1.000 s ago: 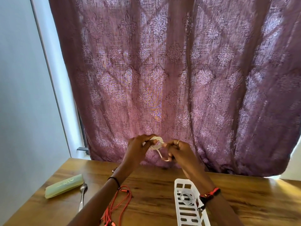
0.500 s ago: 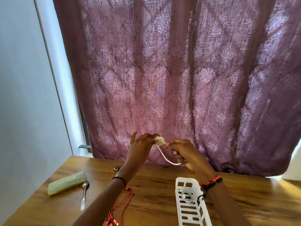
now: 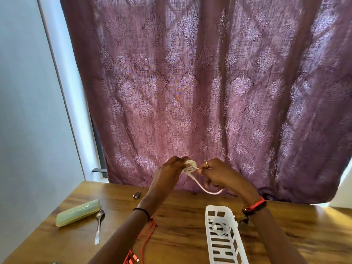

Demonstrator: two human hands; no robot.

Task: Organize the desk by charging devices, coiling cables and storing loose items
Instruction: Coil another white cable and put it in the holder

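Purple patterned curtain [image 3: 209, 92] hangs behind the wooden desk [image 3: 181, 221]. To the right on the desk stands a white slotted basket [image 3: 219, 208], with a thin lead [image 3: 219, 227] lying coiled inside.

Both hands are raised above the desk's far edge. The left hand [image 3: 169, 174] has its fingers curled round a small bundle of white cable [image 3: 190, 165]. The right hand [image 3: 219, 176] pinches the cable just beside the bundle, and a slack tail loops down beneath it.

The step looks like finishing the coil. To do it well, the left grip should stay firm so the loops cannot spring apart. The right hand should wind the tail snugly round the bundle's middle and tuck the end through a loop. The basket seems the place for it afterwards.

A red cable [image 3: 146, 237] lies loose under the left forearm and probably needs coiling too.

A pale green case [image 3: 78, 212] carries faint print on its lid, too small to read. No brand or label is legible anywhere else.
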